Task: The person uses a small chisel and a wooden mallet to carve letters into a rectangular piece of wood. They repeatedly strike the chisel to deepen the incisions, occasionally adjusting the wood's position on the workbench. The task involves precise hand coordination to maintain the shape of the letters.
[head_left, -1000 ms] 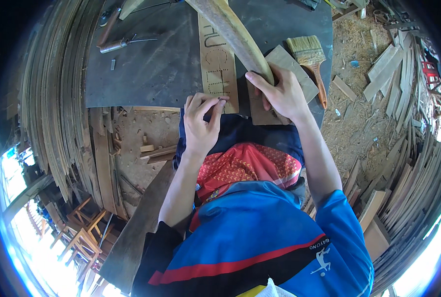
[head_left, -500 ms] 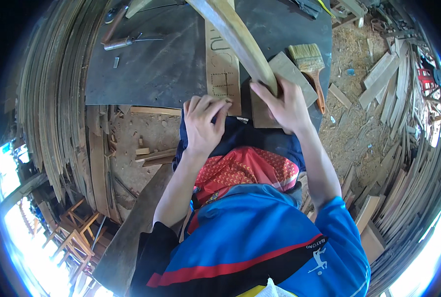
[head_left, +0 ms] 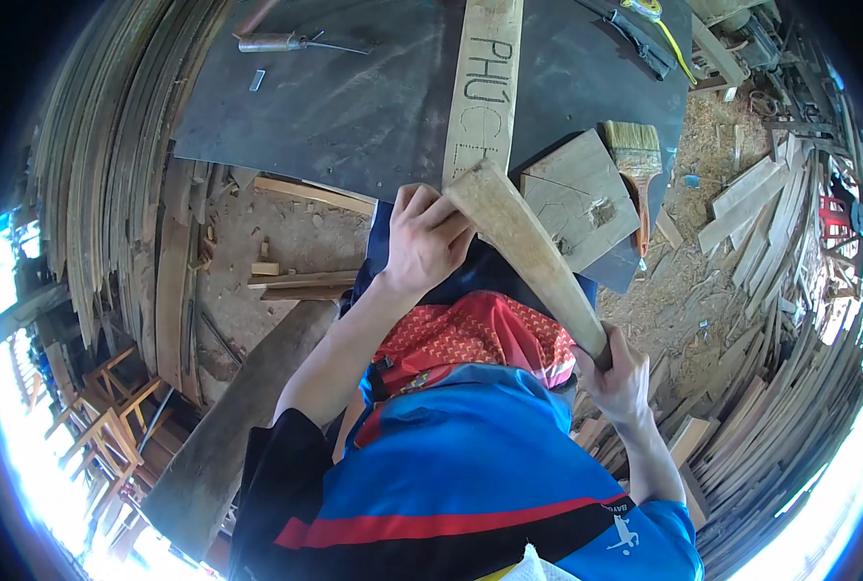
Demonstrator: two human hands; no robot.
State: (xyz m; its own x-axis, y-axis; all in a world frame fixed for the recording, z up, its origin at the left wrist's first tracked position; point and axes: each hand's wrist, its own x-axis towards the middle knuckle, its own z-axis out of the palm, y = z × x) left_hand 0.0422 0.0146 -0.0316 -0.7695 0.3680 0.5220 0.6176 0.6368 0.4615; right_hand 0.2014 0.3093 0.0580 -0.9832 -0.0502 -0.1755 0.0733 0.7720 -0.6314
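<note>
My right hand (head_left: pixel 617 373) grips the lower end of a long wooden bar (head_left: pixel 538 252), which slants up and left toward my left hand (head_left: pixel 431 237). My left hand's fingers are curled beside the bar's upper end, at the near end of a pale plank (head_left: pixel 484 87) marked with dotted lettering; what they hold, if anything, is hidden. The plank lies on a dark work surface (head_left: pixel 334 116). Right of it sit a square wooden block (head_left: pixel 576 194) and a wide paintbrush (head_left: pixel 635 165).
A chisel-like tool (head_left: pixel 272 44), tape measure (head_left: pixel 644 10) and dark tool (head_left: pixel 649 53) lie on the surface. Stacked planks (head_left: pixel 112 165) rise at the left, wooden chairs (head_left: pixel 112 416) stand lower left, and loose boards (head_left: pixel 760 203) lie on the littered floor at the right.
My right hand has moved down toward my body with the bar, whose upper end now sits beside my left fingers. My left hand has turned and curled further. The view has shifted.
</note>
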